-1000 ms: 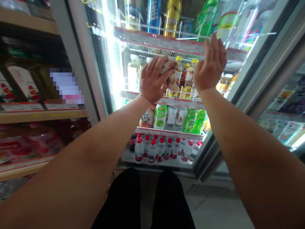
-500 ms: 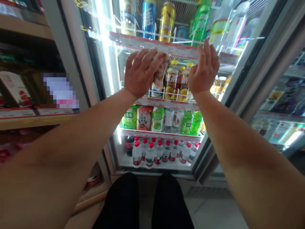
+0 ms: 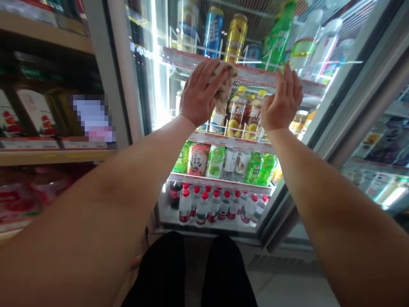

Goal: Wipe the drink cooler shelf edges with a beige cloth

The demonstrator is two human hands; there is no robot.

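Note:
My left hand (image 3: 201,94) is raised against the glass door of a drinks cooler (image 3: 153,102), pressing a crumpled pale cloth (image 3: 226,83) to the pane with its fingers over the cloth. My right hand (image 3: 283,100) is held up beside it, flat, fingers together and stretched out, palm toward the glass, holding nothing. Behind the glass at hand height run a shelf rail with price tags (image 3: 255,74) and bottles of amber tea with yellow caps (image 3: 238,113).
Cans and green bottles (image 3: 236,36) stand on the top cooler shelf, juice bottles (image 3: 215,160) lower, red-capped water bottles (image 3: 204,207) at the bottom. Wooden shelves with bottled goods (image 3: 47,155) are at left, another cooler door (image 3: 377,140) at right. My dark trousers (image 3: 191,273) show below.
My left hand slid the cloth up the glass from the tea-bottle shelf to the rail above, with small sideways shifts as the view moved. My right hand stayed flat beside it.

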